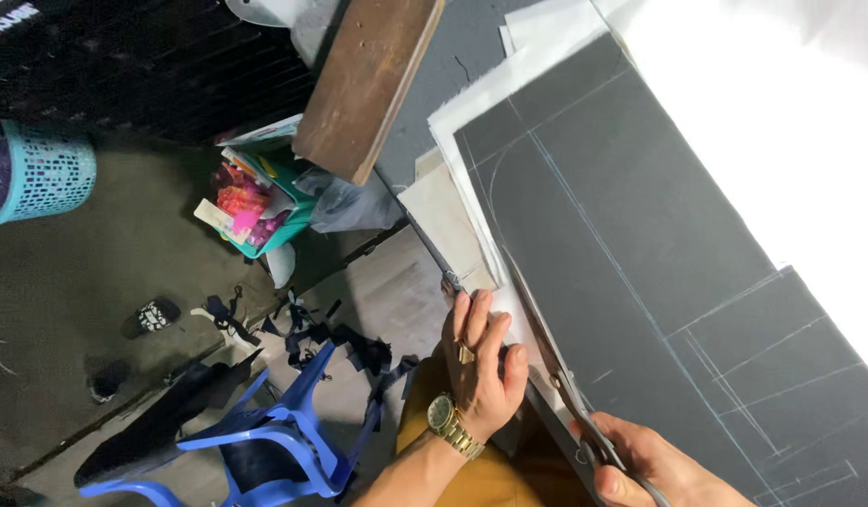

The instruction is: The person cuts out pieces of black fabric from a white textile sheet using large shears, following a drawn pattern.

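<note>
— What lies across the right half of the frame?

— A flat sheet of dark grey cloth (631,244), matte, marked with pale chalk lines and one curve, spread on the bench (453,66) over layers of white paper (471,103).

— And the hands?

— The left hand (481,361), lower centre, lies with fingers loosely curled at the cloth's edge, gripping nothing that I can see; it has a gold metal wristwatch (443,415). The right hand (650,465), at the bottom edge, is closed around the handles of steel scissors (570,390), whose long blades run up along the cloth's cut edge.

— Around them?

— A brown wooden plank (368,80) at the top, a blue plastic chair (265,441) with dark fabric scraps lower left, a teal mesh basket (44,174) far left.
</note>
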